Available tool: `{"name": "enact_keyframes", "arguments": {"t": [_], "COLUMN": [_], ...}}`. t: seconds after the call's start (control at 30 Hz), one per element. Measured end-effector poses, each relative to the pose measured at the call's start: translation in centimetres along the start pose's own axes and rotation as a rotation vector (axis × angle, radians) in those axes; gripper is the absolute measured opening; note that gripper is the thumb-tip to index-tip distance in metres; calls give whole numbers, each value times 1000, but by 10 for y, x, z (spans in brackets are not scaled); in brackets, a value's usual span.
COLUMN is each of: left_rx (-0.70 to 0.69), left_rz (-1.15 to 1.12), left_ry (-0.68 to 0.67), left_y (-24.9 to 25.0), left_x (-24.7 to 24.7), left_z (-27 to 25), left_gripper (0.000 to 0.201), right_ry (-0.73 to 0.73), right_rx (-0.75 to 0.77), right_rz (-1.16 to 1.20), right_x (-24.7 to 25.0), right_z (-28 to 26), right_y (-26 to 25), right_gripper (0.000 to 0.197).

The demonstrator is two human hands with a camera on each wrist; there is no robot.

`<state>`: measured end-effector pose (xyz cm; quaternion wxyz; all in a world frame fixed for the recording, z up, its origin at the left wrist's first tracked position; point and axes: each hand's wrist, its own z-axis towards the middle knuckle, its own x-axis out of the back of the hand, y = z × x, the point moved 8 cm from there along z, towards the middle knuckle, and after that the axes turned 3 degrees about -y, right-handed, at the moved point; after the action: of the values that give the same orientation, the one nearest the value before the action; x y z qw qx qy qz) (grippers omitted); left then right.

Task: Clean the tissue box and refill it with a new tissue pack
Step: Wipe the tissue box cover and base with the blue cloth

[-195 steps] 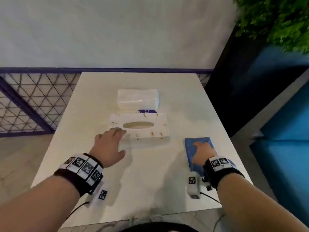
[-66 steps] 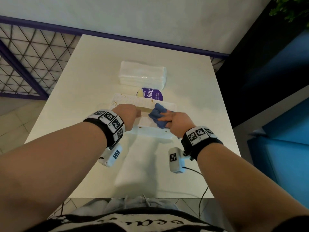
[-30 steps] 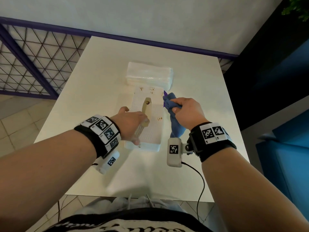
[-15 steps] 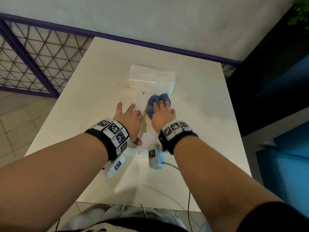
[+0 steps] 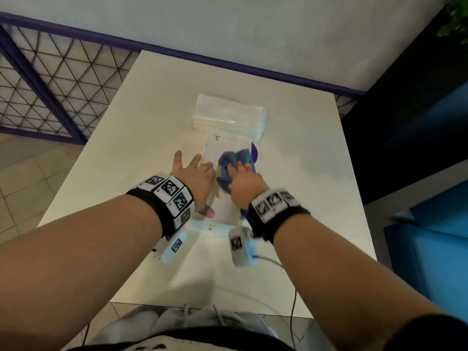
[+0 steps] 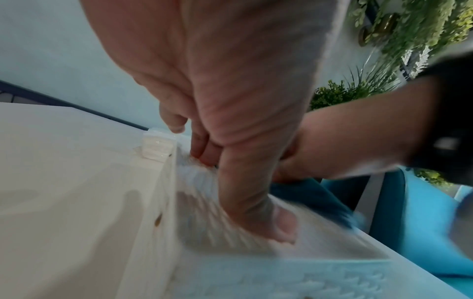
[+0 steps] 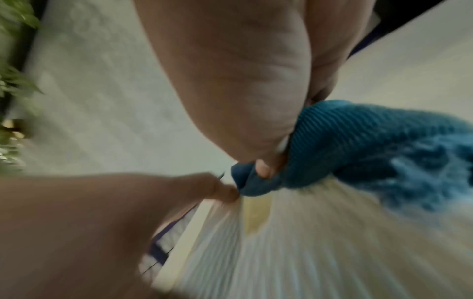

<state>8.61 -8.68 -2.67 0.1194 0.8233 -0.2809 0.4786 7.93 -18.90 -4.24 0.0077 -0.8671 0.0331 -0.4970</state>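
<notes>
Compared with the head view of half a second ago, the arrangement is nearly unchanged: the tissue box (image 5: 222, 178) keeps its lengthwise orientation, short end toward the person, and both hands remain on its top. The blue cloth (image 5: 234, 160) now sits slightly nearer the person along the lid, and the right wristband is smeared by motion. Six and a half seconds ago the box lay crosswise and the cloth lay flat on the table to its right.

The left hand (image 5: 195, 181) lies on the left half of the lid with fingers straight and spread, two of them reaching past the box edge over the table (image 5: 304, 198); its thumb (image 6: 258, 212) presses flat on the ribbed surface near the close end. The right hand (image 5: 247, 183) rests on the right half, fingers curled round the bunched cloth and thumb (image 7: 266, 168) pinching a fold of it (the wrist view shows this plainly). The two hands are side by side, almost touching.

The tissue pack (image 5: 229, 117) lies crosswise just beyond the far end of the box, apparently touching it.

Materials: the box is white, rectangular, its top a fine grid of ribs with small brown specks near the far edge; a pale yellowish slot shows between the hands. The cloth is blue with a corded weave on one face and a fuzzier pile on another. The pack is a soft white block in clear glossy film. A purple disc (image 5: 254, 153) shows at the right edge of the box, partly hidden. The table is smooth and off-white.
</notes>
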Motion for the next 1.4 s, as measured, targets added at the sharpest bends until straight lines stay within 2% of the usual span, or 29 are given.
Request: {"name": "enact_keyframes", "arguments": {"t": [0.1, 0.17, 0.27, 0.33, 0.4, 0.47, 0.6, 0.77, 0.9, 0.97, 1.13, 1.2, 1.27, 1.33, 1.4], "left_rx": [13, 4, -6, -8, -6, 0, 8, 10, -12, -52, -67, -49, -16, 36, 61], "left_rz": [10, 15, 2, 10, 16, 9, 27, 27, 84, 150, 313, 262, 160, 105, 97], "left_ry": [-28, -27, -9, -4, -5, -13, -38, -43, -70, -79, -171, -134, -114, -130, -119], "left_y": [-2, -3, -6, -5, -4, -4, -3, -1, 4, 3, -22, -23, -18, -15, -15], "left_x": [-3, -4, -7, -7, -6, -5, -6, -9, -12, -9, -5, -3, -6, -14, -19], "left_z": [0, -1, -1, -1, -1, -1, 0, 0, 1, -2, -6, -7, -9, -10, -8], "left_gripper": [111, 108, 105, 106, 107, 108, 108, 113, 125, 126, 124, 114, 108, 108, 110], "right_ry": [-25, -26, -14, -2, -26, -74, -31, 16, -7, 41, 396, 498, 558, 560, 447], "right_rx": [-39, 32, 210, 283, 303, 281, 238, 315, 264, 200, -103, -193, -218, -219, -200], "right_rz": [-32, -69, -75, -77, -51, -103, -117, 28, 139, 257, 658, 719, 752, 710, 602], "right_x": [19, 17, -5, -22, -28, -23, -15, -17, -6, 10, 68, 84, 96, 98, 79], "right_z": [35, 33, -9, -43, -58, -50, -35, -73, -80, -82, -86, -85, -80, -65, -41], "right_y": [9, 4, -18, -28, -25, -16, -17, -24, -5, 9, 81, 102, 106, 95, 69], "right_gripper": [75, 71, 54, 52, 53, 54, 54, 41, 34, 32, 28, 27, 25, 26, 31]}}
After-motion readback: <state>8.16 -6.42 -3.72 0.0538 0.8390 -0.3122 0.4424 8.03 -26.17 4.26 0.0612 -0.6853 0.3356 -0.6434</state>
